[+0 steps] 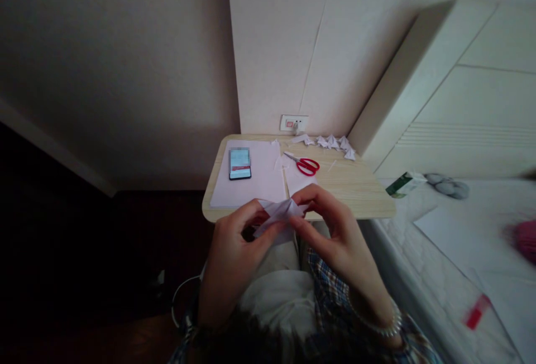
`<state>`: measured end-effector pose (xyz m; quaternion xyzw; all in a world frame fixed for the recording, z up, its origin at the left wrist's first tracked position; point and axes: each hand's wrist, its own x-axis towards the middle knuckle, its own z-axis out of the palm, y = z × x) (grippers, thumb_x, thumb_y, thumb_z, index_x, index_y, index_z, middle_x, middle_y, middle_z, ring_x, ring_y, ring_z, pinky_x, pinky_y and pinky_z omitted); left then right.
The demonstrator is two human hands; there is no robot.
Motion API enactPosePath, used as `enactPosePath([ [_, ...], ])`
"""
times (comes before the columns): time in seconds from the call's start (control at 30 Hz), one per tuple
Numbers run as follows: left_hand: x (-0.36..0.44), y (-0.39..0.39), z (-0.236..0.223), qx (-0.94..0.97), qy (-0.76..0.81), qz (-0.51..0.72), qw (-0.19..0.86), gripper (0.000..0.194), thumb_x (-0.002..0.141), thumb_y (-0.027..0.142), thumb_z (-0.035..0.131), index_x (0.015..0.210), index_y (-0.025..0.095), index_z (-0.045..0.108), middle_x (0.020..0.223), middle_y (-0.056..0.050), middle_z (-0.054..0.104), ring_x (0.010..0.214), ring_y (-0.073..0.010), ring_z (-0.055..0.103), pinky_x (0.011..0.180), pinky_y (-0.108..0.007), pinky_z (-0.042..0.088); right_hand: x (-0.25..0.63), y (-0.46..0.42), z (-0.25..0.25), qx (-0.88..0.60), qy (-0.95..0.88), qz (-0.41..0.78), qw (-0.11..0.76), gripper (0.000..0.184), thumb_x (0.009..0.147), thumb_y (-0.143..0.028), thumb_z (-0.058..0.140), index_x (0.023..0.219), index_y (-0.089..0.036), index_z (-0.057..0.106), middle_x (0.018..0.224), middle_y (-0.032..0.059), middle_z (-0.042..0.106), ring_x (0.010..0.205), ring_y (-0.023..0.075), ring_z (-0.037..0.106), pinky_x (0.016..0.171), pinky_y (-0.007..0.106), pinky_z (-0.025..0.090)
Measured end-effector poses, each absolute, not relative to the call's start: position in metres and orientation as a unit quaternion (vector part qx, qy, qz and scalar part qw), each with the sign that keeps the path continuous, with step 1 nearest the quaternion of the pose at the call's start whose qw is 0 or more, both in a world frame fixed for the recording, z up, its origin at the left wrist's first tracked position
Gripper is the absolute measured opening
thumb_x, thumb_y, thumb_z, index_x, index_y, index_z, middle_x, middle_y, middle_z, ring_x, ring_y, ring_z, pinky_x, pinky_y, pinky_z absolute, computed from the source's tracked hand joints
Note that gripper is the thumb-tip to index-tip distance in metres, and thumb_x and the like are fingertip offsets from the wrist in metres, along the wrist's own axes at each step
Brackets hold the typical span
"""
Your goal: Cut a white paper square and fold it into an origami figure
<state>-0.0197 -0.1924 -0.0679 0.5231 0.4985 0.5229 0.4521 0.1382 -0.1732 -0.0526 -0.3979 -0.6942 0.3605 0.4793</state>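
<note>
A small piece of folded white paper (280, 211), with a pointed crease standing up, is held in front of the table's near edge. My left hand (239, 247) pinches its left side between thumb and fingers. On its right side, the thumb and fingers of my right hand (330, 220) are closed on the same paper. Just beyond my hands lie red-handled scissors (307, 166) on a sheet of white paper (296, 181). A phone (240, 163) with a lit screen rests on a larger stack of white paper (262, 188) to the left.
The small wooden table (355, 185) stands against the wall. Several folded paper pieces (332, 142) line its back edge, near a wall socket (293, 123). On the right, a bed (402, 230) carries a green-and-white box (405, 184), grey slippers-like items (447, 185) and paper sheets (448, 235).
</note>
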Motion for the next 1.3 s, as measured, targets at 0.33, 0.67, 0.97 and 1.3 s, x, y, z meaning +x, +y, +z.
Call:
enactPosePath([
  [0.33,-0.024,-0.188,-0.069,0.49,0.496,0.512,0.502,0.032,0.074,0.021,0.079,0.104,0.026,0.068,0.09,0.003,0.075,0.096,-0.0179,0.069,0.089,-0.028,0.048,0.14,-0.169,-0.059,-0.42,-0.641,0.36,0.532,0.011,0.084,-0.023,0.07,0.077,-0.02,0.062,0.068,-0.0033,0.06,0.066,0.012,0.055,0.062,0.024,0.043],
  [0.67,-0.011,-0.148,-0.077,0.444,0.434,0.479,0.62,0.027,0.067,0.024,0.086,0.087,0.017,0.07,0.087,-0.004,0.079,0.084,-0.0196,0.072,0.071,-0.024,0.052,0.15,-0.127,-0.067,-0.395,-0.657,0.393,0.509,0.01,0.08,-0.021,0.071,0.074,-0.02,0.063,0.066,-0.0037,0.064,0.063,0.0117,0.059,0.059,0.022,0.046],
  [0.97,-0.009,-0.076,-0.045,0.447,0.374,0.467,0.665,0.017,0.069,0.026,0.085,0.082,0.016,0.079,0.074,-0.002,0.079,0.07,-0.0164,0.072,0.069,-0.022,0.052,0.157,-0.056,-0.03,-0.37,-0.704,0.365,0.484,0.005,0.08,-0.019,0.071,0.082,-0.021,0.067,0.079,-0.0012,0.069,0.071,0.0132,0.063,0.066,0.024,0.05],
  [1.3,-0.004,0.03,-0.007,0.42,0.351,0.584,0.599,0.012,0.075,0.022,0.082,0.087,0.022,0.08,0.071,0.003,0.079,0.058,-0.009,0.068,0.057,-0.014,0.05,0.168,0.034,0.0,-0.291,-0.757,0.287,0.509,0.027,0.09,-0.024,0.068,0.115,-0.032,0.061,0.122,-0.0011,0.058,0.101,0.0102,0.06,0.081,0.017,0.053],
])
